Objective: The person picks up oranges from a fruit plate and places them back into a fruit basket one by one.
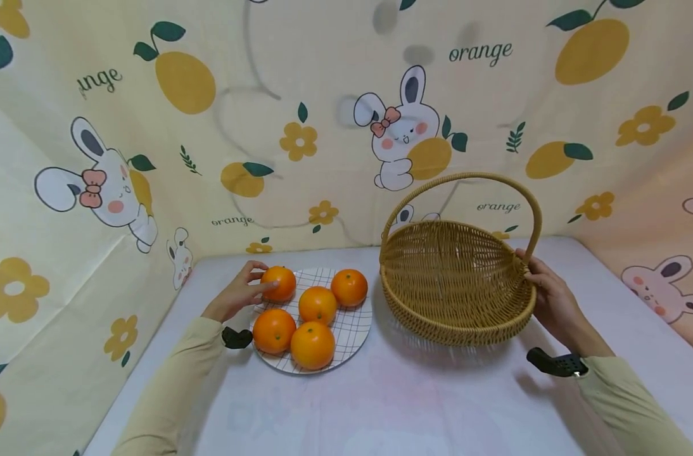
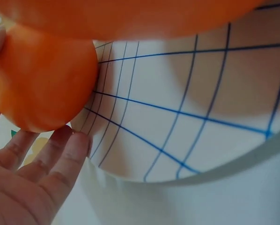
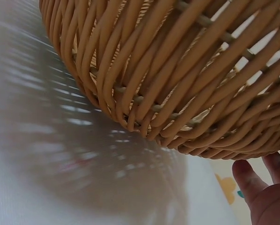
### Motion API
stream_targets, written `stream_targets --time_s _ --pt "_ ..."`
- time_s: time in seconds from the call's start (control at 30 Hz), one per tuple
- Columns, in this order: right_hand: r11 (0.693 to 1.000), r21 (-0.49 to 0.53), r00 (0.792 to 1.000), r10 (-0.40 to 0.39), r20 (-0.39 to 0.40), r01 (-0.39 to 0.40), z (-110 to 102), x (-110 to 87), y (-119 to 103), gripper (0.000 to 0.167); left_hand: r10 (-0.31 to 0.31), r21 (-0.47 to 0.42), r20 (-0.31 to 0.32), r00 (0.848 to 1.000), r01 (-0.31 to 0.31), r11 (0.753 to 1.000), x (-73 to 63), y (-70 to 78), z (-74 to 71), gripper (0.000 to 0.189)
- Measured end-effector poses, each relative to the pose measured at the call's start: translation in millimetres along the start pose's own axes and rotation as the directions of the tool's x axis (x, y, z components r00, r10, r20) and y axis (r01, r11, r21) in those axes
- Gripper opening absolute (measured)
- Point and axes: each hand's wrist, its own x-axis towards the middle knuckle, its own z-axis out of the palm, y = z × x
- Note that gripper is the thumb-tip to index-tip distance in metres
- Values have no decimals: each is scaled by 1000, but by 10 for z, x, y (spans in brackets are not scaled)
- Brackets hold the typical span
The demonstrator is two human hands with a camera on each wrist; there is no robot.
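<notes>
Held orange: the far-left orange (image 1: 280, 284) on the plate (image 1: 352, 332), close to its far-left edge; round and smooth, bright orange, with a soft shine on its skin.
Left hand: the left hand (image 1: 242, 292) is partly open, just wide enough for the fruit, its thumb and fingers bent about the left side of that orange and touching it.
Other oranges: four oranges (image 1: 318, 306) share the plate, one at the right, one in the middle, two at the near side; all plump and evenly coloured, some showing a small green dot at the stem end.
Plate: round and white, crossed by thin dark blue lines, lying on the white table (image 1: 381, 405) left of the basket.
Basket: the basket (image 1: 455, 335) is tan-brown woven wicker, its mouth tipped towards the person, with a tall arched handle (image 1: 463, 177); slatted shadow falls on the table beneath it.
Right hand: the right hand (image 1: 556, 310) grips the basket's right edge near the handle's foot, fingers bent at the rim.
Backdrop: pale yellow cloth (image 1: 324, 76) printed with rabbits, fruit and flowers.
</notes>
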Motion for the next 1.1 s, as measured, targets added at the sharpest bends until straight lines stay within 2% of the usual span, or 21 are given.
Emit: stream_targets --time_s 0.23,0.47,0.6,0.73,0.83,0.97,1.1 --pt "1000 24 1000 -11 5 11 -2 -4 1 55 -15 23 8 1000 15 1000 -29 -6 -33 75" --pt "1000 13 1000 3 -14 -3 11 -3 -8 54 -35 34 32 999 34 999 -74 -21 -61 74" --pt "1000 4 1000 13 -21 -13 30 0 -16 55 -42 24 25 999 42 999 -108 -40 -86 74" --pt "1000 4 999 18 -27 -18 37 3 -25 54 -23 22 -18 1000 23 999 -165 -38 -142 72" --pt "1000 7 999 15 -31 -15 42 1 -29 54 19 4 -52 998 -19 1000 -216 -18 -195 70" --pt "1000 15 999 12 -31 -11 51 -4 -30 56 72 -8 -81 994 -73 997 -302 38 -256 71" --pt "999 24 999 28 -39 -28 57 -3 -23 55 98 9 -121 988 -98 995 -381 118 -295 72"
